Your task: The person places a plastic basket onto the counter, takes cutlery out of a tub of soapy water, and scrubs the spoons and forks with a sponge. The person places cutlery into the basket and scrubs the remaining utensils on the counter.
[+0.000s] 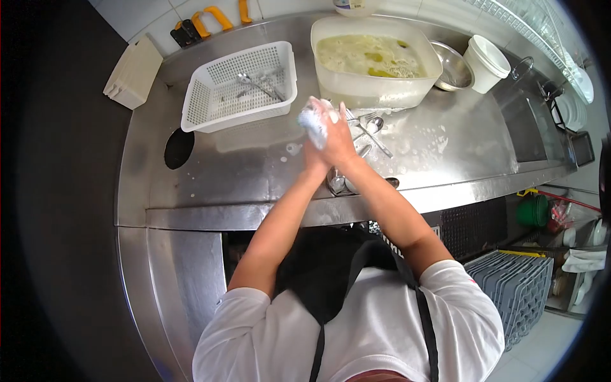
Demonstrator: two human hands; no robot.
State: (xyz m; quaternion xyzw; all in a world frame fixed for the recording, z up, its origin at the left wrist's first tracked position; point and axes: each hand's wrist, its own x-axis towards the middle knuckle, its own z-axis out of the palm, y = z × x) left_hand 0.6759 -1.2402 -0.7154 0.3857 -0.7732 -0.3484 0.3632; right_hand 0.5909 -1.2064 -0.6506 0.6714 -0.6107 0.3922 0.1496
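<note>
Both my hands meet over the steel counter, wrapped round a soapy whitish-blue sponge. My left hand lies mostly behind the sponge and the other hand. On the right side of the sponge is my right hand, its fingers bent and foamy. Whether a utensil is inside the sponge cannot be made out. Spoons and forks lie on the counter just right of my hands, with more cutlery below them near the front edge.
Behind my hands stands a plastic tub of cloudy water. A white perforated basket with some cutlery is at the left, near a round counter hole. A metal bowl and white bucket stand right, before a sink.
</note>
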